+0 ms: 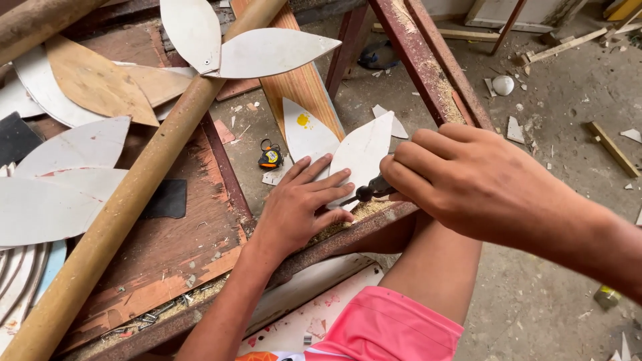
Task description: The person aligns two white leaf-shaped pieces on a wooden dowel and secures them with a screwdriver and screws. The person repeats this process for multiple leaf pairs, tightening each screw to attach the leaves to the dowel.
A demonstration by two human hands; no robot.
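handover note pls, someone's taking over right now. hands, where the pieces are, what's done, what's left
Left hand: flat, fingers spread, pressing two white leaf-shaped pieces onto the rusty metal rail.
Right hand: closed around a drill, bit tip at the pieces near the left fingertips.
Sawdust lies on the rail under the pieces, so some drilling looks done; whether the hole is through cannot be seen.
Other leaf pieces: two already fixed on the round wooden pole at top, more loose on the bench at left.
Tape measure on the floor beyond the rail.
Left: finish this pair; the loose pieces look untouched.
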